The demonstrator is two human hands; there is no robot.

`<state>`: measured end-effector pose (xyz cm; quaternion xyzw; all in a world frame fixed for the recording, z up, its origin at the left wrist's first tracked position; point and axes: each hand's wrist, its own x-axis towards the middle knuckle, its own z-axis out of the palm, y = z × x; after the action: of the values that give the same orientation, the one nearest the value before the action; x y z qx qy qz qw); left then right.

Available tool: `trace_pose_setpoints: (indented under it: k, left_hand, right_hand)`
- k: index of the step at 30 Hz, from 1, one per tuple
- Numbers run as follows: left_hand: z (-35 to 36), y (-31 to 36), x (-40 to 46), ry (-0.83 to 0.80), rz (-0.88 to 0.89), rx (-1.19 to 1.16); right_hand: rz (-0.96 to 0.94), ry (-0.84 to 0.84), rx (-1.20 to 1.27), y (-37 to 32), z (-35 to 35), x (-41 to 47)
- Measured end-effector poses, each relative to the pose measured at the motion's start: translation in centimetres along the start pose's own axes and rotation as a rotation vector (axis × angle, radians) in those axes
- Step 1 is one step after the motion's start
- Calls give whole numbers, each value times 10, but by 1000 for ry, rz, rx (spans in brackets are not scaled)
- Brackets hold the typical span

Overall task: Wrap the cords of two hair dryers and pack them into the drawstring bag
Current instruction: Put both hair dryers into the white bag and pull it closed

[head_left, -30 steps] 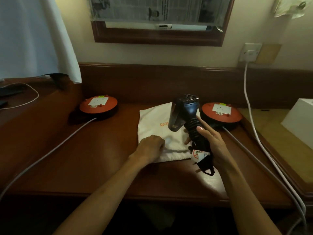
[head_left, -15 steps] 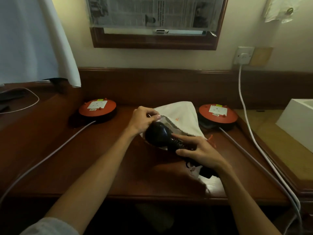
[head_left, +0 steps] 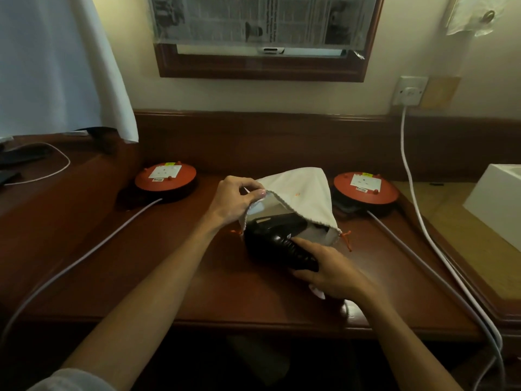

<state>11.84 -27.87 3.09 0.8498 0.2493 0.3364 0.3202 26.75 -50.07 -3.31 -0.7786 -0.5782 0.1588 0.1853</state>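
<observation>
Head view: left hand [head_left: 235,199] pinches the upper hem of the white cloth drawstring bag [head_left: 300,197], lifting its mouth open above the dark wooden desk [head_left: 146,277]. Right hand [head_left: 331,270] is clenched around the ribbed handle of the black hair dryer [head_left: 275,238], whose head sits just inside the bag's mouth; the handle remains outside, near side. A second dryer cannot be confirmed; the bag's interior is too dark. Two round orange cable reels [head_left: 165,176] [head_left: 366,185] stand left and right of the bag, well clear.

Risks, as judged: the pinched hem may slip and the mouth collapse against the dryer. The wrapped cord, hidden under the right hand, may loosen and catch on the orange drawstring [head_left: 346,239] at the bag's right corner.
</observation>
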Motion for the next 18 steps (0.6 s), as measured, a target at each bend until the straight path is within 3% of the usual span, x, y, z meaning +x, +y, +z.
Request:
trace_pose_setpoints:
  k: [3, 6, 11, 18]
  left_hand:
    - [4, -3, -5, -12, 57, 131]
    - [5, 1, -7, 21, 97, 188]
    - [6, 29, -5, -5, 180, 98]
    - [9, 40, 1, 56, 157, 10]
  right_hand:
    - [23, 88, 108, -5, -1, 2]
    - [22, 202, -89, -24, -1, 17]
    - [128, 293, -76, -51, 10, 62]
    - [177, 275, 99, -63, 23, 92]
